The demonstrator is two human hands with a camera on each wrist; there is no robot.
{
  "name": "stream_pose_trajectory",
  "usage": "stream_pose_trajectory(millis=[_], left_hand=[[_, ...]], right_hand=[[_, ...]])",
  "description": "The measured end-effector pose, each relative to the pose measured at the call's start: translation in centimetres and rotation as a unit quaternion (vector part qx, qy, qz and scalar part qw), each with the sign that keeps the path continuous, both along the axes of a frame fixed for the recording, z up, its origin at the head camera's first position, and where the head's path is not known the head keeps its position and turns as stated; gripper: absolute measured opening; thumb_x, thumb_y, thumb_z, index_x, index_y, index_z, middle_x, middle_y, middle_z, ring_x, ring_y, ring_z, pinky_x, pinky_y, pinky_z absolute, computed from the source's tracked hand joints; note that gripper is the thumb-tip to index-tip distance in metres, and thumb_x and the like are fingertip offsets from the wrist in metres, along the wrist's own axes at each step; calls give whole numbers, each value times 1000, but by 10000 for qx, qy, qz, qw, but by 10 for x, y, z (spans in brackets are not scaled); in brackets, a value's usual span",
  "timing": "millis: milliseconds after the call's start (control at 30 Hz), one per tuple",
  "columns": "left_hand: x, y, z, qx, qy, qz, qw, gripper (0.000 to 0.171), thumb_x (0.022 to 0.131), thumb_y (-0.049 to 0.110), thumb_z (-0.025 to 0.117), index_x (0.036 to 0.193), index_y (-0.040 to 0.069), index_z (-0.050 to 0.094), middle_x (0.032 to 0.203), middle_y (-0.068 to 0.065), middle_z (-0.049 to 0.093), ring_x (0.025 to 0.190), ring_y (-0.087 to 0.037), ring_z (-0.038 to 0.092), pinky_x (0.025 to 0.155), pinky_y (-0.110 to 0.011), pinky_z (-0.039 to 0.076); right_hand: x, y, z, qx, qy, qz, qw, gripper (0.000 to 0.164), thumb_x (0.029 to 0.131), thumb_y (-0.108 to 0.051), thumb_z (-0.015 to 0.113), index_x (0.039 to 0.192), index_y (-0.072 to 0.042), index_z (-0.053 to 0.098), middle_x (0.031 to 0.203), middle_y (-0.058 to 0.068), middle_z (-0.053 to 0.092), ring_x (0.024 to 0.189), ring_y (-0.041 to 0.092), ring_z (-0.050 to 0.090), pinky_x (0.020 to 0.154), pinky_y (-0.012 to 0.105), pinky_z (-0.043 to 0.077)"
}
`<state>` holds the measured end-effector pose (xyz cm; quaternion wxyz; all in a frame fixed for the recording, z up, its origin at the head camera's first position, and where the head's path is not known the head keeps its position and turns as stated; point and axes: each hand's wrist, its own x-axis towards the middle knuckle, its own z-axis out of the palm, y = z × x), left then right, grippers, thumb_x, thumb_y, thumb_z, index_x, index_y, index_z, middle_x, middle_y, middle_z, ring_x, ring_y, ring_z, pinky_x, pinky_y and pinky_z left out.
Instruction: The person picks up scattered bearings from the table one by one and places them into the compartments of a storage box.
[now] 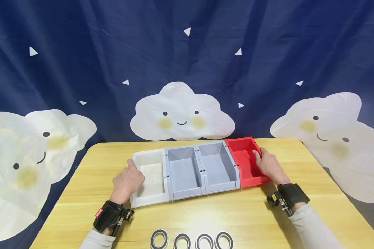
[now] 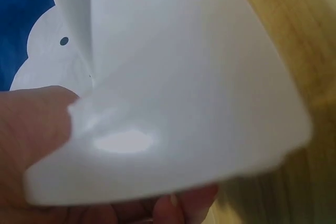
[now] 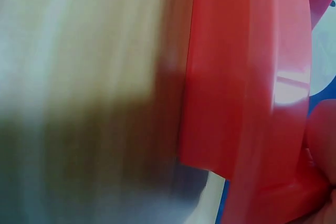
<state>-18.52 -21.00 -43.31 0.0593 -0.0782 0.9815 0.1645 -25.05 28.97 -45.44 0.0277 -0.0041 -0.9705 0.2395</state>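
Note:
A row of joined open bins spans the table: a white bin (image 1: pixel 151 178) at the left, two grey bins (image 1: pixel 184 173) between, and a red bin (image 1: pixel 244 160) at the right. My left hand (image 1: pixel 127 180) grips the white bin's outer side wall. In the left wrist view its thumb lies on one face of that wall and fingertips (image 2: pixel 184 205) show beneath the edge. At the other end my right hand (image 1: pixel 269 166) holds the red bin's outer wall, thumb over the inside. The red wall (image 3: pixel 231 103) fills much of the right wrist view.
Several ring-shaped bearings (image 1: pixel 159 238) with dark seals lie in a line at the table's near edge, partly cut off by the frame. The wooden table (image 1: pixel 237 214) ends at a dark blue curtain (image 1: pixel 187 62) printed with clouds. The bin row stands slightly slanted, right end farther back.

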Motion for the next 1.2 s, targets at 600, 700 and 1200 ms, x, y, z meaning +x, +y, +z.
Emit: stream_pose_trajectory(millis=[600,700,1200], left_hand=[[1,-13,3,-72,11,-429,9991,42,95,21,40,123,-10,32,72,-17,55,58,-30,54,49,-39,39],[1,-13,2,-55,76,-516,9986,40,94,20,40,121,-10,33,71,-16,55,57,-29,53,48,-38,38],[5,-13,-1,-58,184,-689,9974,34,94,19,39,116,-8,36,69,-14,53,55,-28,50,47,-37,36]], right_hand=[[45,-9,-1,-99,66,-376,9992,28,105,-24,48,101,4,47,75,19,56,64,28,57,61,40,52],[53,-9,-2,-93,221,-396,9989,26,105,-22,48,100,4,46,74,18,56,61,27,57,60,41,53],[74,-11,-5,-91,350,-623,9974,27,105,-21,49,102,5,46,77,22,59,59,28,57,59,44,55]])
